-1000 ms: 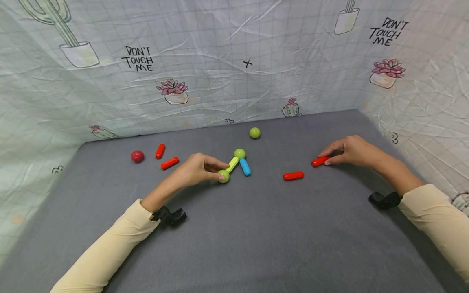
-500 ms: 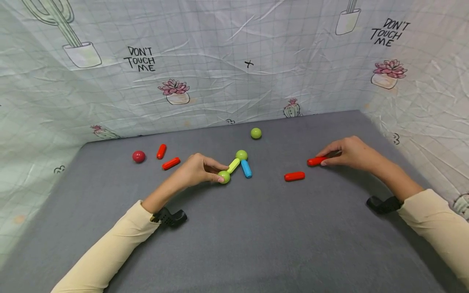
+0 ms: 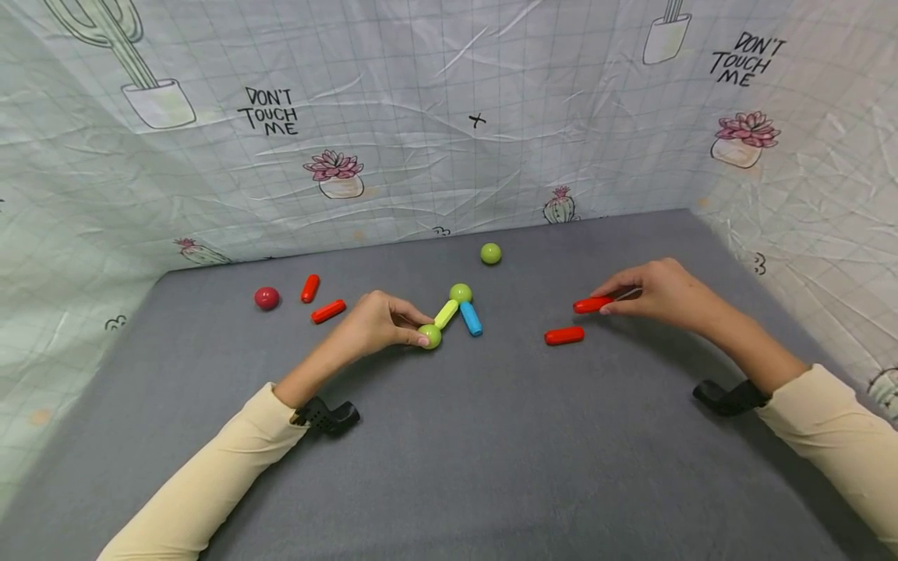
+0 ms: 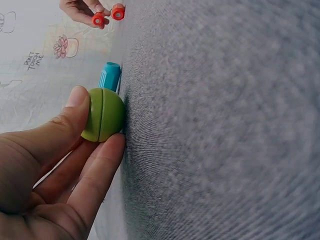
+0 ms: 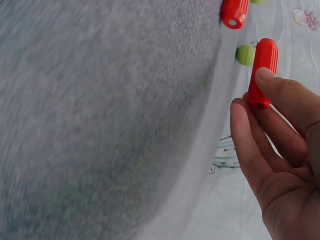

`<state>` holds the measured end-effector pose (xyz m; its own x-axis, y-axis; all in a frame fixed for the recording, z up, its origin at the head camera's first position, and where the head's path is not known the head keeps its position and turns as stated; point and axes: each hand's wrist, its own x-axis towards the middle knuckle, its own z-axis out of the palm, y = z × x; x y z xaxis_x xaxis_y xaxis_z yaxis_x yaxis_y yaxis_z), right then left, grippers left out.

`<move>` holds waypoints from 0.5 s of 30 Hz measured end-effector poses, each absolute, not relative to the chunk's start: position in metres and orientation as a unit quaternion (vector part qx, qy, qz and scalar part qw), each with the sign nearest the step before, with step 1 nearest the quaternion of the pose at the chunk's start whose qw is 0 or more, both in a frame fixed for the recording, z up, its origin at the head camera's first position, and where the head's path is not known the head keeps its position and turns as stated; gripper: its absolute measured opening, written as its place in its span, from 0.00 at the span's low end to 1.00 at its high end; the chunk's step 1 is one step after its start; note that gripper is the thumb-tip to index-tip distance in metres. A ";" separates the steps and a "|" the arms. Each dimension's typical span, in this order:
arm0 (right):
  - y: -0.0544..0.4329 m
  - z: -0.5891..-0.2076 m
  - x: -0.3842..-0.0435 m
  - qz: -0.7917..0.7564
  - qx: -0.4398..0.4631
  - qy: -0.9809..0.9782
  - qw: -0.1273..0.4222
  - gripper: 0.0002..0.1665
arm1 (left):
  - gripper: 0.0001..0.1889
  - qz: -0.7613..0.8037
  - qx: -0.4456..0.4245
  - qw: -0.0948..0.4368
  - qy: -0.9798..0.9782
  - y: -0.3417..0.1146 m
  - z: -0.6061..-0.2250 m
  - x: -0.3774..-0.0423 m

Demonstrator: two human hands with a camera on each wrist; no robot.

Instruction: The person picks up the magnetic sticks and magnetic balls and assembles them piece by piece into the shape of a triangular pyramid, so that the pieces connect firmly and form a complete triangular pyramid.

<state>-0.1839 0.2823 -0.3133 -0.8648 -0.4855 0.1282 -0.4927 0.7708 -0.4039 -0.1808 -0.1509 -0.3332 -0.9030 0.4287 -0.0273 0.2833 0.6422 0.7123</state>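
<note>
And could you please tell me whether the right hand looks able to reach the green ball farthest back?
Probably yes: no loose piece lies between the right hand and that green ball, though the hand pinches a red stick it would likely need to set down first.

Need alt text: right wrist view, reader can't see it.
A person's right grip pinches a red stick, one end sticking out. Behind it sits a partly hidden green ball; a second red stick, cut off at the top edge, lies on a gray surface.

A wrinkled, pale gridded cloth (image 3: 407, 101) with cactus drawings (image 3: 560, 207) backs a grey tabletop (image 3: 463, 452).
</note>
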 end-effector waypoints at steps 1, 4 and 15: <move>0.281 -0.313 -0.184 0.219 0.259 -0.941 0.005 0.13 | 0.14 0.373 0.197 0.095 0.902 -0.151 -0.334 -0.181; 0.277 -0.313 -0.184 0.227 0.254 -0.940 -0.001 0.13 | 0.13 0.375 0.196 0.092 0.901 -0.150 -0.336 -0.182; 0.265 -0.315 -0.186 0.240 0.253 -0.937 -0.007 0.13 | 0.13 0.390 0.193 0.099 0.895 -0.152 -0.337 -0.183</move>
<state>-0.1858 0.2649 -0.3149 -0.8716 -0.4780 0.1087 -0.4715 0.7566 -0.4531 -0.1828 -0.1517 -0.3371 -0.9057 0.4231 -0.0273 0.2681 0.6215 0.7362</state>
